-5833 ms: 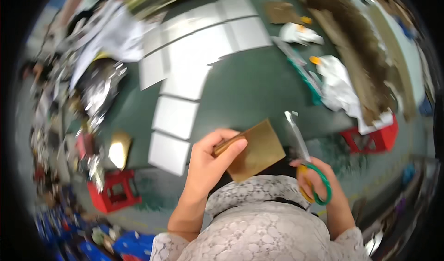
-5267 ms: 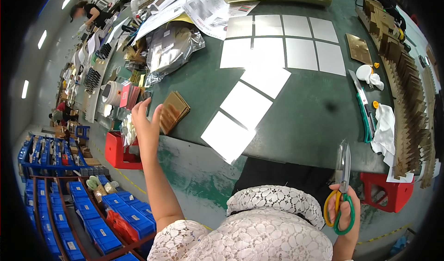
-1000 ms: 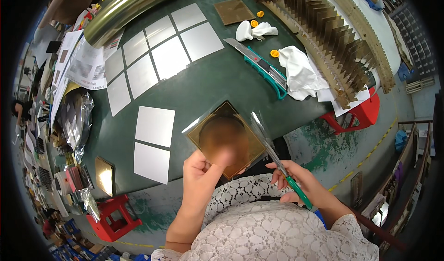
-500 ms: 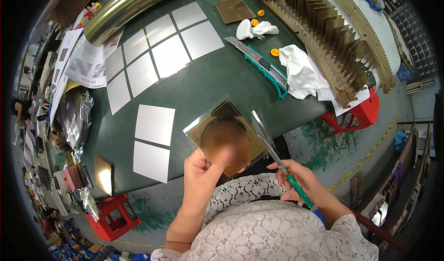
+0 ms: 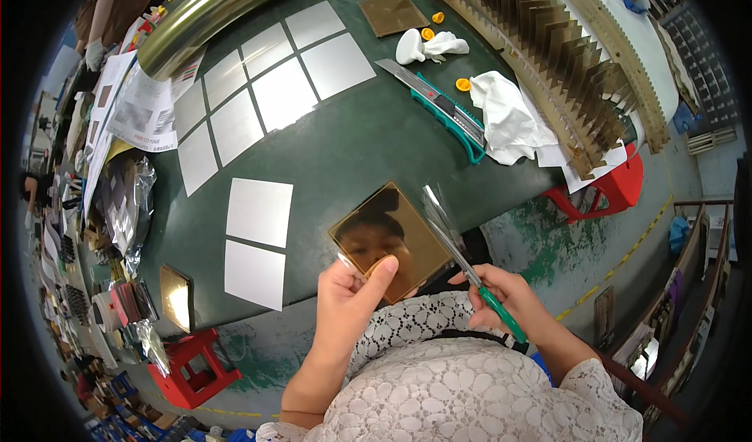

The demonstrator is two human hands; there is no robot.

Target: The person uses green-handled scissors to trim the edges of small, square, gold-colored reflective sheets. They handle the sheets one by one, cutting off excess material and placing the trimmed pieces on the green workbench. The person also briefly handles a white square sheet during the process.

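My left hand (image 5: 350, 301) grips a square, amber-brown glossy plate (image 5: 415, 242) by its near corner, thumb on top. The plate's face reflects like a mirror, and a bit of clear film shows by its left edge. In my right hand (image 5: 509, 297) is a long, slim metal tool with a green handle (image 5: 500, 314); its kind I cannot make out for certain. The tool points up and left beside the plate's right corner. A strip of clear film (image 5: 435, 207) shows at its tip. The fingers under the plate are mostly hidden.
On the green table lie several silver-white square sheets (image 5: 258, 211), a teal utility knife (image 5: 442, 109), white cloths (image 5: 507, 121), yellow finger cots (image 5: 464, 85) and another brown plate (image 5: 393, 14). A slotted rack of brown plates (image 5: 556, 58) stands far right, a film roll (image 5: 227, 15) far left. Red stools (image 5: 190, 369) flank the table.
The plate in my left hand has turned slightly; its clear film overhang shows less, and its reflection is sharper. My right hand has shifted little. A person's arm now shows at far left.
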